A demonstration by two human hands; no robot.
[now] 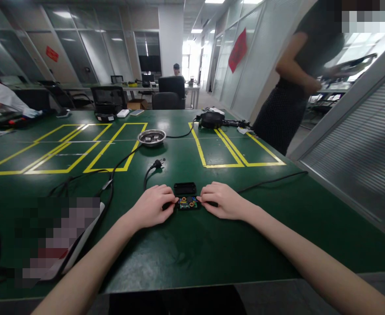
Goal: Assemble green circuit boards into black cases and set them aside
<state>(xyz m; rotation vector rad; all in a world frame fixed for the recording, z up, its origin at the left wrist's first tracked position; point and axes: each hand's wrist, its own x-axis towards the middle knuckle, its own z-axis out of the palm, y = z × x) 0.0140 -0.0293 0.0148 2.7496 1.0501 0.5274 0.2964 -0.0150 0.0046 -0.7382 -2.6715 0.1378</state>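
Note:
An opened black power adapter (188, 204) lies on the green table, its circuit board with copper coils facing up. At its left end my left hand (155, 204) is closed, thumb and fingertips pinching where the cord enters. My right hand (222, 201) pinches the opposite end in the same way. Just beyond the board sits the black adapter cover (185, 188), hollow side showing. A black cord with a mains plug (157, 164) curves out behind my left hand. Another thin black cable (274, 179) runs right from behind my right hand.
A metal bowl (152, 138) holding small metal parts stands farther back. Yellow tape outlines (223, 166) mark the table. To the left lie a partly blurred flat object (68, 238) and loose cords. A black device (212, 119) is at the far edge. A person (297, 74) stands at right.

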